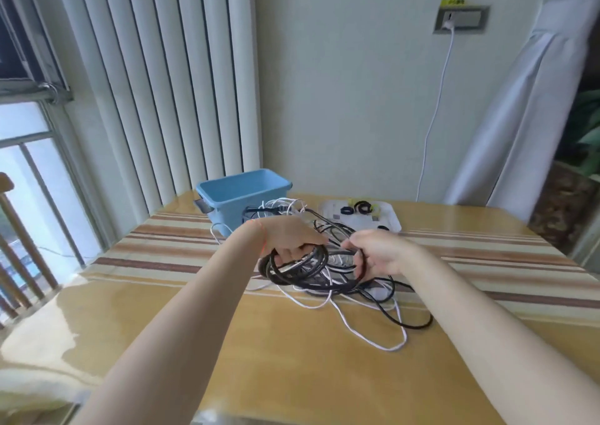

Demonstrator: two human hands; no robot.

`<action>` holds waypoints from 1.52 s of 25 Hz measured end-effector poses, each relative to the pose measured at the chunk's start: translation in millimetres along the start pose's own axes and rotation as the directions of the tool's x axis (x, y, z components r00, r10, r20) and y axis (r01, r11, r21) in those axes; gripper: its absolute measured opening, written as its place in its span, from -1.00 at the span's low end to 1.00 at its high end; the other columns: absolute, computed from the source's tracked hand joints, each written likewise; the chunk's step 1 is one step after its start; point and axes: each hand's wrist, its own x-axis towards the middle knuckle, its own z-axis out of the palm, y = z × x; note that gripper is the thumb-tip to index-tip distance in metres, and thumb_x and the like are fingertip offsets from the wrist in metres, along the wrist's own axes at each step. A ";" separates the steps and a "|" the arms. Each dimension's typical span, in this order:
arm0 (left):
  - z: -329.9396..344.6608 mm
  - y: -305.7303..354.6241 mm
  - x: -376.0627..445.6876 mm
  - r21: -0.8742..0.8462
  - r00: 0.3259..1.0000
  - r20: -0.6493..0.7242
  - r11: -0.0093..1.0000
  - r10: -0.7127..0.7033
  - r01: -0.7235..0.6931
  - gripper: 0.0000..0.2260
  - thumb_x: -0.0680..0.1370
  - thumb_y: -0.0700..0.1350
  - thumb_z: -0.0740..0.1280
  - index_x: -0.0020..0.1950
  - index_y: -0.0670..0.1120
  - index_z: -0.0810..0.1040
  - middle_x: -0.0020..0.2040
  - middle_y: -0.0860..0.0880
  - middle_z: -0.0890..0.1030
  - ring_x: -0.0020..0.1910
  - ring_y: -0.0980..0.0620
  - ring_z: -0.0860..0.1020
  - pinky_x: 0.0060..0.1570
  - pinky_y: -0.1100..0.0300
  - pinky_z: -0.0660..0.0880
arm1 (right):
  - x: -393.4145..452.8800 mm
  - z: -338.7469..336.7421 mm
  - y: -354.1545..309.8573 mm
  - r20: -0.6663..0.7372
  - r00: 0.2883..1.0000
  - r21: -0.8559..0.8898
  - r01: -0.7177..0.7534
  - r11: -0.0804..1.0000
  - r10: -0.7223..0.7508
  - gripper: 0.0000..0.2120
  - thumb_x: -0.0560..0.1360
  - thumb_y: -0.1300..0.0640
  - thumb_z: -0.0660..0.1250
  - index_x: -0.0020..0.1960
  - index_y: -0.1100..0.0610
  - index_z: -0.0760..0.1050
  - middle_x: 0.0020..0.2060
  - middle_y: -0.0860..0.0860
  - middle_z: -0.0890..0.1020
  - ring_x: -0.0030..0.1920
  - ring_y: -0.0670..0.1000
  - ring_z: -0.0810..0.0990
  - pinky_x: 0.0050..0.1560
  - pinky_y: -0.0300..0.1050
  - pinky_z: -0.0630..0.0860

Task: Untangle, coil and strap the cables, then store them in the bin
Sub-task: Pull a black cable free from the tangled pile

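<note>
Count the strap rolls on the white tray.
4 that I can make out on the tray: blue roll, black roll, yellow-green one behind, dark one at the front edge. Cables may hide more.

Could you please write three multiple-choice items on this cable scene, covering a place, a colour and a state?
1. Where is the bin?
A. on the table's far left
B. on the floor
C. on the tray

2. What colour are the loops held by the left hand?
A. red
B. black
C. green

3. What state are the cables in?
A. strapped
B. stored in the bin
C. tangled on the table

Answers:
1 A, it stands left of the white tray.
2 B, dark loops hang from its fingers.
3 C, black and white strands cross loosely.
</note>
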 end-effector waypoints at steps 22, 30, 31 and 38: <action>-8.3 -83.9 77.7 -0.476 0.687 -0.724 0.770 -0.068 -0.425 -0.74 0.53 -0.09 0.33 -0.34 -0.15 0.54 -0.35 0.03 0.59 -0.27 -0.03 0.49 -0.20 0.13 0.40 | 7.0 26.9 -31.9 0.283 0.918 -0.935 0.198 0.295 0.278 -0.77 0.53 0.04 0.28 -0.12 0.14 0.65 -0.42 0.01 0.58 -0.53 -0.02 0.44 -0.45 -0.22 0.43; 0.2 -125.1 104.1 -0.611 0.702 -0.672 0.712 -0.235 -0.347 -0.81 0.43 -0.09 0.28 -0.34 -0.13 0.38 -0.40 -0.06 0.35 -0.37 -0.03 0.28 -0.34 0.13 0.23 | 107.9 36.0 -49.4 -0.201 0.895 -0.647 0.183 0.741 -0.397 -0.81 0.61 0.23 0.12 -0.05 0.09 0.49 -0.11 0.04 0.62 -0.24 0.08 0.59 -0.25 -0.08 0.50; 4.5 -131.0 107.0 -0.645 0.713 -0.653 0.681 -0.255 -0.347 -0.82 0.41 -0.07 0.27 -0.34 -0.13 0.40 -0.38 -0.07 0.34 -0.38 -0.02 0.28 -0.34 0.14 0.24 | 118.5 40.4 -50.8 -0.220 0.875 -0.631 0.210 0.747 -0.431 -0.81 0.61 0.21 0.15 -0.05 0.12 0.54 -0.08 0.02 0.61 -0.14 0.09 0.59 -0.13 -0.06 0.51; 10.1 -145.9 127.7 -0.663 0.669 -0.672 0.658 -0.316 -0.356 -0.77 0.33 0.05 0.25 -0.32 -0.12 0.46 -0.43 0.01 0.38 -0.40 -0.03 0.33 -0.31 0.09 0.29 | 148.9 78.1 -49.5 -0.111 0.898 -0.750 0.206 0.629 -0.427 -0.88 0.56 0.21 0.29 0.01 0.17 0.60 -0.04 0.07 0.62 -0.08 0.07 0.51 -0.10 -0.10 0.40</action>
